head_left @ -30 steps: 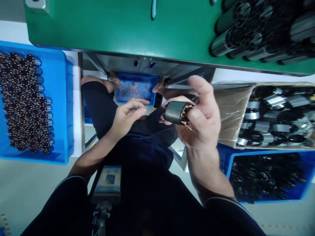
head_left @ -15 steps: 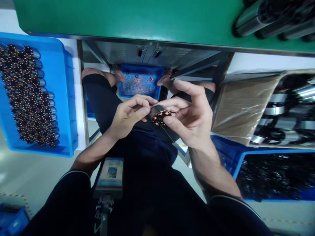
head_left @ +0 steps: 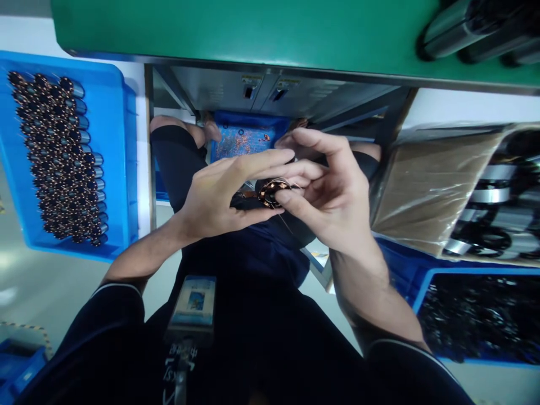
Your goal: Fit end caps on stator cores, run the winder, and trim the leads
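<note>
The right hand (head_left: 329,194) held a small copper-wound motor stator (head_left: 272,193) between its thumb and fingers, and the left hand (head_left: 223,191) was stretched across just beside it. At left stood a blue tray (head_left: 126,169) with many stators in rows; at right was a cardboard box (head_left: 434,191).

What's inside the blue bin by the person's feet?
Loose copper-coloured scraps lie in the blue bin; the left hand and right hand cover its near edge and right corner, hiding what lies there.
</note>
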A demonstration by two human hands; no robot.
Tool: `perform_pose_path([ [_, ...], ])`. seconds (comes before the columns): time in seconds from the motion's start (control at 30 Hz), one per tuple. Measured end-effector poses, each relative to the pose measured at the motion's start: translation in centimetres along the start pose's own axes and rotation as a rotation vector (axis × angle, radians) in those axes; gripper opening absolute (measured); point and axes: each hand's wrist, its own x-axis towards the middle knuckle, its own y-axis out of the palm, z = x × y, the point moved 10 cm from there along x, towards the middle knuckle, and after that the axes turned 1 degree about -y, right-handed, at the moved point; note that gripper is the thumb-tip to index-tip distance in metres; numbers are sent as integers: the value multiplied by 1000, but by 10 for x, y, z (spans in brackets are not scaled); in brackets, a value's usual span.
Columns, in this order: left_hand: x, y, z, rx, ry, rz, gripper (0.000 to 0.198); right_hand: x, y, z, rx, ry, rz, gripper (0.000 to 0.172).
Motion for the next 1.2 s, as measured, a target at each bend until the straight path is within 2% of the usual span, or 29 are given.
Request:
perform_pose_path([
  [0.13,2,-7,-10,-34,22,16,63,-2,0,4,66,-28,36,90],
  [0.27,2,-10,-12,-23,15,40,52,-3,-2,8,-22,4,10,85],
  [0.3,2,-9,-11,7,14,47,50,-3,-1,14,-76,-21,-3,75],
  [0.4,1,-10,-19,90,92,8,46,-2,-2,38,-212,-184,-72,27],
  [0.43,1,-12,-23,99,129,-34,42,-2,-5,45,-238,-229,-113,17],
  [0.5,3,-20,-31,85,165,-151,32,0,-15,51,-257,-271,-225,12],
  [0.57,6,-27,-33,48,141,-252,26,-1,-33,54,-217,-315,-398,16],
  [0.63,9,-32,-33,38,110,-315,25,-10,-52,60,-132,-447,-589,25],
  [0.67,11,-34,-33,52,94,-338,25,-15,-57,61,-114,-502,-641,26],
  [0.7,12,-35,-32,77,75,-359,26,-18,-55,64,-132,-547,-643,26],
  [0.73,13,-36,-31,107,58,-382,26,-18,-48,65,-186,-567,-588,24],
  [0.8,14,-39,-30,149,40,-427,29,-14,-22,64,-323,-537,-388,30],
  [0.87,17,-35,-29,154,39,-406,31,-15,-5,63,-376,-504,-266,31],
  [0.97,19,-31,-33,110,75,-380,31,-19,-1,69,-360,-484,-259,13],
  [1.03,16,-32,-34,111,69,-399,35,-19,-4,72,-376,-456,-278,8],
  [1.1,12,-32,-28,163,-5,-400,40,-18,-9,70,-378,-387,-307,8],
  [1.2,7,-23,-11,205,-157,-288,45,-18,-9,61,-336,-294,-300,17],
])
